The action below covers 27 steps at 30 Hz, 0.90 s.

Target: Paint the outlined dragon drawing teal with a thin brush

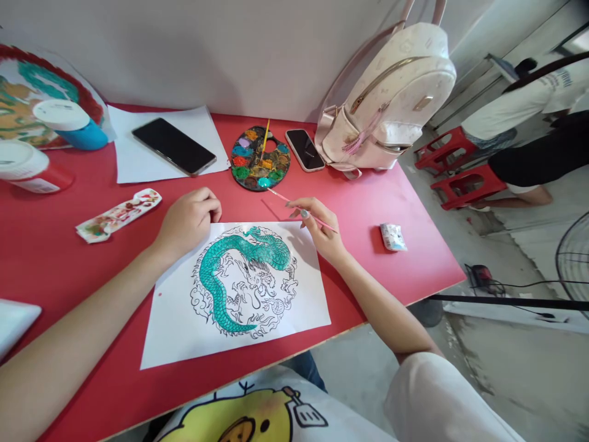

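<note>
My right hand pinches a thin pink paintbrush whose tip reaches toward the round paint palette. A second brush with a yellow handle lies on that palette. My left hand rests curled in a loose fist at the upper left edge of a white sheet with a dragon drawing, its body painted teal. Nothing shows inside the left hand's fingers.
On the red table lie a black phone on white paper, a second phone, a pale backpack, a paint-stained tube, a small packet, and paint jars at the left. A person sits on red stools at the right.
</note>
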Available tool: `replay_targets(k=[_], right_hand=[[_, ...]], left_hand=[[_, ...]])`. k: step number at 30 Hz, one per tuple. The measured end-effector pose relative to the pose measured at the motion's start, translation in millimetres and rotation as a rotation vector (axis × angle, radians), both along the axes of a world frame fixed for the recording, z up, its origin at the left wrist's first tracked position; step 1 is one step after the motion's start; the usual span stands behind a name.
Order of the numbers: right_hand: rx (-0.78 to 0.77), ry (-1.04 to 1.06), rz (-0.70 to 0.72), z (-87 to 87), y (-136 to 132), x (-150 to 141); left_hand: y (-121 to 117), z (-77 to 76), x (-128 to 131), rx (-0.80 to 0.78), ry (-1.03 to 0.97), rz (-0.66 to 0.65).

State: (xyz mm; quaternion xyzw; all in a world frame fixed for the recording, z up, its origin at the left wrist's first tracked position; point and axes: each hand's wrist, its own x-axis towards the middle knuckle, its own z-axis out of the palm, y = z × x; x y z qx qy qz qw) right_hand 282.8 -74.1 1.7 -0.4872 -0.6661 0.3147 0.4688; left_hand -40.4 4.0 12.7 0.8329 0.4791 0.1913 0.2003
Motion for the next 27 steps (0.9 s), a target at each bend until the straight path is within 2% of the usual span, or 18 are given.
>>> replay_targets(k=[5,12,27], right_hand=[[0.024,-0.028,-0.044,-4.8,1,1],[0.139,-0.112,0.067,-13.1,6,3],[0.103,-0.211,0.123,-24.7,11,6]], left_hand=[[-1,-0.3,-1,0.002,0.007,-0.003],[1,-1.5,-1,0.001,0.005,-0.009],[-1,2.9,1,-0.026,0.040,0.011]])
